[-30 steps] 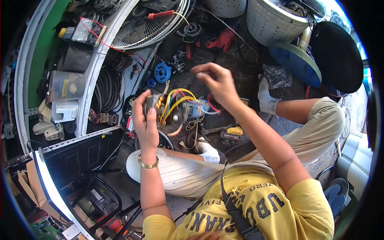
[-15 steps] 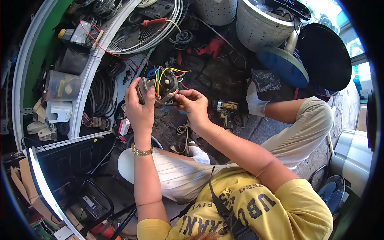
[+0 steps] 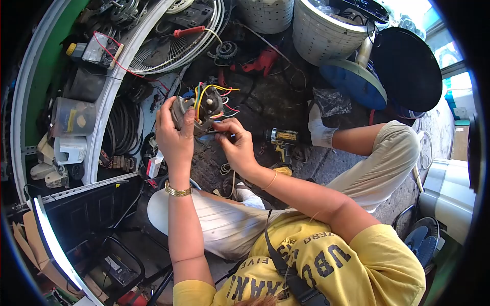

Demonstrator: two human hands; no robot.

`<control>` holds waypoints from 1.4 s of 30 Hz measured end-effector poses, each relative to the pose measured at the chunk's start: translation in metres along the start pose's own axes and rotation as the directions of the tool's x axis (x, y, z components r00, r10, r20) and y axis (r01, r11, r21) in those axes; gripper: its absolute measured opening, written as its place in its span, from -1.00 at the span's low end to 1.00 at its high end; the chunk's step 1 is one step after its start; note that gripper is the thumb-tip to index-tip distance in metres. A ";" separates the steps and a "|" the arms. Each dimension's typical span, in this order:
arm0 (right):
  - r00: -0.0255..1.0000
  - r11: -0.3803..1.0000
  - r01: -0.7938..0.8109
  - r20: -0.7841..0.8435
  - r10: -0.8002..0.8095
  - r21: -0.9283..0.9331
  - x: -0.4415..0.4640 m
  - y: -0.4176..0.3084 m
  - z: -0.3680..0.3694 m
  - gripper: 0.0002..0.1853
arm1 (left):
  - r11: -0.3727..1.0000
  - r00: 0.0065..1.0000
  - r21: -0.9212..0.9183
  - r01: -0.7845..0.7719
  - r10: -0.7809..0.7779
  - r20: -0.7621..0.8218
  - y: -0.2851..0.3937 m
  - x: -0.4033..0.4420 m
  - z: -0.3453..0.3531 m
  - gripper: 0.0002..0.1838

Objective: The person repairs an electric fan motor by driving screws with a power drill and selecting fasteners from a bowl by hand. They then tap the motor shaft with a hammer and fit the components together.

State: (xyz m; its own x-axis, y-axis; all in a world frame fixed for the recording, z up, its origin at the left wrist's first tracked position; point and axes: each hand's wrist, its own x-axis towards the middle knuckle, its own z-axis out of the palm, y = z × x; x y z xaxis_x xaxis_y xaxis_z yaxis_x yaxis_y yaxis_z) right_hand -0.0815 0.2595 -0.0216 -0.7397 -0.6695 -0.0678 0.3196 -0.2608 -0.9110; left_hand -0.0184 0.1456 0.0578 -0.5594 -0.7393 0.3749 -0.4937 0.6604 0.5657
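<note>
My left hand (image 3: 176, 125) is wrapped around a motor (image 3: 206, 108), fingers on its outer side and thumb across the near side; the grip looks firm. The motor is up off the floor (image 3: 316, 176), held in the air in front of my knees, with the pale end of its shaft facing roughly upward. My right hand (image 3: 237, 145) is at the motor's lower right edge, thumb and fingers drawn together; whether they pinch a part or only touch the housing, I cannot tell. Progress, as judged from this view: the motor is in the open, with no cover over its upper face, and the yellow leads (image 3: 224, 88) and a pink lead (image 3: 232, 108) stand out from it. Their outer ends meet nothing that I can see, so connection appears not yet made; the underside is hidden, and its condition stays unrecorded. Nearby: a drill (image 3: 283, 143) lies on the floor beyond my right wrist, not in use. Toward the far edge of the floor are a red tool (image 3: 263, 61) and a perforated white bucket (image 3: 326, 38); along the left edge, a round wire guard (image 3: 171, 53) leans among shelved parts.
</note>
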 end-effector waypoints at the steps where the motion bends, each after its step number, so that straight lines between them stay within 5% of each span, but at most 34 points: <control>1: 0.988 0.978 0.095 0.134 -0.071 -0.184 -0.002 -0.007 -0.009 -0.67 | 1.000 1.000 -0.004 0.000 0.000 0.008 -0.003 0.001 0.000 -0.35; 3: 0.958 0.936 0.217 0.242 -0.151 -0.276 -0.006 -0.007 -0.038 -0.50 | 0.995 1.000 -0.104 0.005 -0.005 -0.001 -0.010 0.003 0.000 -0.40; 5: 0.994 0.949 0.033 -0.090 -0.065 -0.314 -0.019 0.036 -0.078 -0.40 | 0.990 1.000 -0.143 0.011 -0.012 -0.005 -0.013 0.006 -0.001 -0.46; 6: 0.943 0.824 -0.094 -0.316 -0.107 -0.559 -0.026 0.063 -0.108 -0.40 | 0.992 1.000 -0.124 -0.001 0.004 0.024 -0.015 0.010 -0.003 -0.48; 7: 0.848 0.696 -0.390 -0.530 0.016 -0.603 -0.036 0.121 -0.157 -0.40 | 0.994 0.998 -0.105 -0.011 0.016 0.052 -0.017 0.014 -0.005 -0.51; 9: 0.560 0.411 -0.792 -0.806 0.193 -0.452 -0.046 0.155 -0.198 -0.43 | 0.993 0.998 -0.120 0.014 -0.006 0.066 -0.026 0.024 -0.002 -0.52; 13: 0.667 0.554 -0.736 -0.553 0.499 -0.388 -0.032 0.126 -0.201 -0.45 | 0.943 0.984 -0.311 0.116 -0.067 0.163 -0.034 0.038 0.005 -0.50; 15: 0.649 0.690 -0.724 -0.340 0.680 -0.002 -0.025 0.156 -0.226 -0.57 | 0.928 0.986 -0.360 0.097 -0.040 0.162 -0.042 0.042 0.010 -0.52; 17: 0.645 0.692 -0.719 -0.436 0.628 -0.067 -0.023 0.166 -0.226 -0.67 | 0.926 0.991 -0.373 0.058 -0.008 0.134 -0.043 0.045 0.015 -0.53; 24: 0.676 0.682 -0.727 -0.248 0.694 -0.074 -0.024 0.069 -0.212 -0.65 | 0.925 0.991 -0.380 0.024 0.028 0.131 -0.030 0.049 0.019 -0.53; 27: 0.767 0.769 -0.639 -0.060 0.639 0.028 -0.033 0.004 -0.197 -0.60 | 0.920 0.989 -0.391 0.031 0.028 0.144 -0.030 0.050 0.019 -0.54; 34: 0.915 0.915 -0.402 0.015 0.403 -0.043 -0.047 -0.071 -0.181 -0.55 | 0.922 0.993 -0.385 0.025 0.022 0.118 -0.025 0.048 0.025 -0.58; 42: 0.901 0.918 -0.396 0.203 0.385 0.019 -0.045 -0.100 -0.144 -0.51 | 0.920 0.991 -0.385 -0.079 0.115 0.071 -0.012 0.046 0.031 -0.59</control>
State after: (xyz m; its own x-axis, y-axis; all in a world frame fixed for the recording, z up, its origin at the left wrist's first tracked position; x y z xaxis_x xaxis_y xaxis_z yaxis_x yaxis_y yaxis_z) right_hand -0.1655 0.4153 0.0136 -0.4234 -0.8441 -0.3289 0.5978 0.0126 -0.8016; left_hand -0.0586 0.1079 0.0454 -0.6585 -0.6470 0.3843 -0.1533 0.6153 0.7733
